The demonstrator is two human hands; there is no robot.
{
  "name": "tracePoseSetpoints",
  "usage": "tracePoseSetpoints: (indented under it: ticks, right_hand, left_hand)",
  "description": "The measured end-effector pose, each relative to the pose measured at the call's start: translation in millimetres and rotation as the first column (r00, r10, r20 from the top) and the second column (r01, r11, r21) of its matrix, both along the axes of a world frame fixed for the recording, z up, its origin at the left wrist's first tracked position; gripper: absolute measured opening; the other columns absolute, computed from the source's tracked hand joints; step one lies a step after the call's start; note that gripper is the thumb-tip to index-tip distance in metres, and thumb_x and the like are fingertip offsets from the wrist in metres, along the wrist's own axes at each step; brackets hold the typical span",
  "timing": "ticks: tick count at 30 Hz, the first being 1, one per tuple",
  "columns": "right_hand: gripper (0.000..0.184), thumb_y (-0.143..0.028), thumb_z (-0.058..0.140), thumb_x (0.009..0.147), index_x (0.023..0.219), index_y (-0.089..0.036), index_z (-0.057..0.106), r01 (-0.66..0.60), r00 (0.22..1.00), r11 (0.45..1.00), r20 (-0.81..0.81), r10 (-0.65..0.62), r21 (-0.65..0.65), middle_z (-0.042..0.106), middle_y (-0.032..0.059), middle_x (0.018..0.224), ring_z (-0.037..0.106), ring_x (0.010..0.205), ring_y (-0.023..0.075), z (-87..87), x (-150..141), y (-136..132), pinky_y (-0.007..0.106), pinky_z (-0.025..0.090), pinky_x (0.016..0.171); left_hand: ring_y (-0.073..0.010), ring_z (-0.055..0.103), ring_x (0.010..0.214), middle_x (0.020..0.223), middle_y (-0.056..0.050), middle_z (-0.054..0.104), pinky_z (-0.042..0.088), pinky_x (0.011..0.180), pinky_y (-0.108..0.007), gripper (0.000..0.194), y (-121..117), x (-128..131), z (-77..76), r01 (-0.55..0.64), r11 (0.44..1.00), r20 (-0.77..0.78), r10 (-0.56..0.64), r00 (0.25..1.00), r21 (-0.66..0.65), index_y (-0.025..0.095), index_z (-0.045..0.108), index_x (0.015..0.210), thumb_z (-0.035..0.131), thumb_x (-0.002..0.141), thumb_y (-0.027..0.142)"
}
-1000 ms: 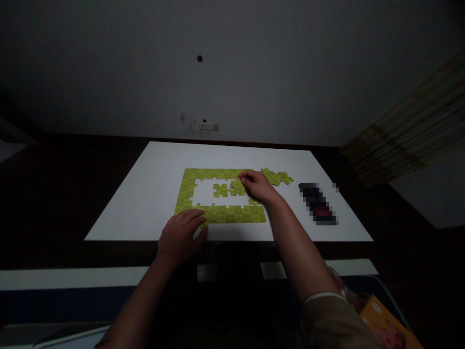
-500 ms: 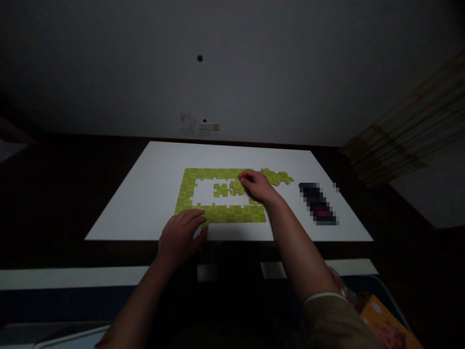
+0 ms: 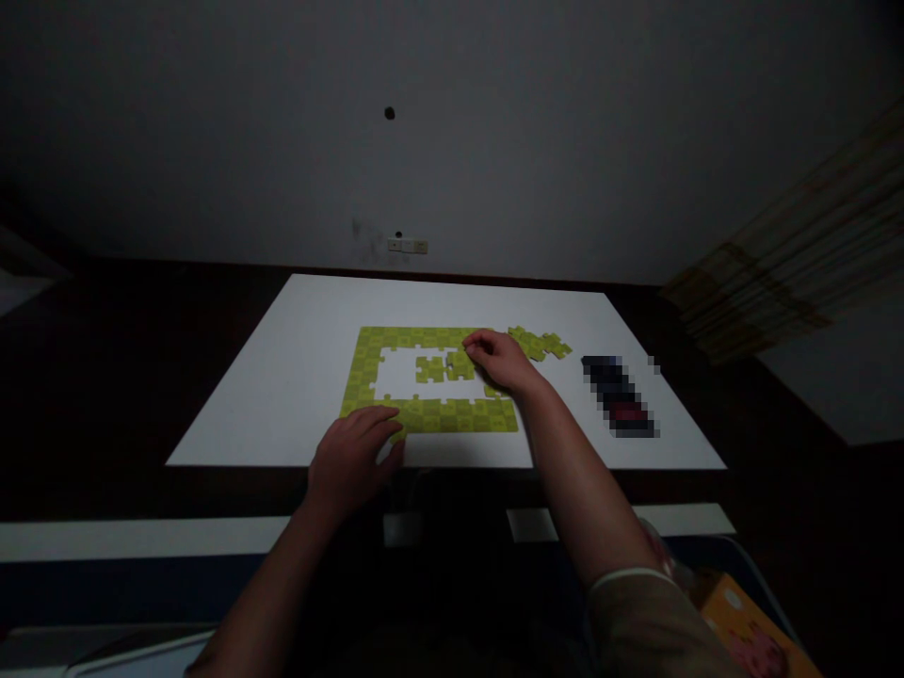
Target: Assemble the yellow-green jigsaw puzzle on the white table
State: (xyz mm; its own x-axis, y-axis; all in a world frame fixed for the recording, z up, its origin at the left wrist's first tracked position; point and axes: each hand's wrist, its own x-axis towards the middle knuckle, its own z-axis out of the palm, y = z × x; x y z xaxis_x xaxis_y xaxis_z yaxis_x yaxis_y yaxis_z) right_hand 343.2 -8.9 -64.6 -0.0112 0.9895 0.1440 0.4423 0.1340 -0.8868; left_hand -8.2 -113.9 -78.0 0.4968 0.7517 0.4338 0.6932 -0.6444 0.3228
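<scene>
Jigsaw puzzle partly under right hand, dark object pixelated, orange box cut off

Left hand sits open, fingers extended onto the near edge of the yellow-green jigsaw puzzle. Right hand is curled, fingertips down at its far right. Both arms reach forward.

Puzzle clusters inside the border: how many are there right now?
2. The left cluster and the right cluster lie apart inside the puzzle border, the right one at the right hand. More pieces may be hidden under that hand.
</scene>
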Motion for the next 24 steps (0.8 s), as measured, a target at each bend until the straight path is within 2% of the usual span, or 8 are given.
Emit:
tracePoseSetpoints:
  ticks: [4,11,24]
  right_hand:
    - [0.022,-0.037,0.072,0.087,0.101,-0.023,0.081,0.001,1.000,1.000,-0.008,-0.001,-0.004,0.075,0.0020,0.084,0.065,0.078,0.0210,0.8,-0.7,-0.1,0.037,0.053,0.079]
    - [0.020,-0.036,0.072,0.087,0.101,-0.024,0.081,-0.008,1.000,1.000,0.002,0.008,-0.011,0.078,0.0030,0.087,0.068,0.081,0.0220,2.2,-0.7,-0.1,0.038,0.055,0.081]
    - [0.021,-0.036,0.071,0.089,0.102,-0.024,0.081,-0.010,1.000,1.000,0.016,0.010,-0.012,0.077,0.0033,0.087,0.067,0.081,0.0225,-1.8,0.6,1.8,0.038,0.055,0.080]
  left_hand:
    - [-0.0332,0.081,0.125,0.136,-0.006,0.085,0.066,0.096,-0.053,0.016,-0.3,0.2,1.0,0.000,1.000,-0.020,0.000,1.000,-0.003,0.030,0.080,0.118,0.072,0.106,0.032]
    - [-0.0348,0.082,0.123,0.135,-0.007,0.085,0.066,0.093,-0.056,0.016,0.5,-0.1,-0.3,0.012,1.000,0.005,-0.012,1.000,0.012,0.029,0.080,0.119,0.071,0.105,0.032]
    - [-0.0345,0.081,0.124,0.136,-0.006,0.085,0.066,0.096,-0.056,0.018,-0.3,-0.2,-1.2,-0.005,0.999,0.037,0.006,0.999,-0.033,0.030,0.082,0.119,0.072,0.104,0.034]
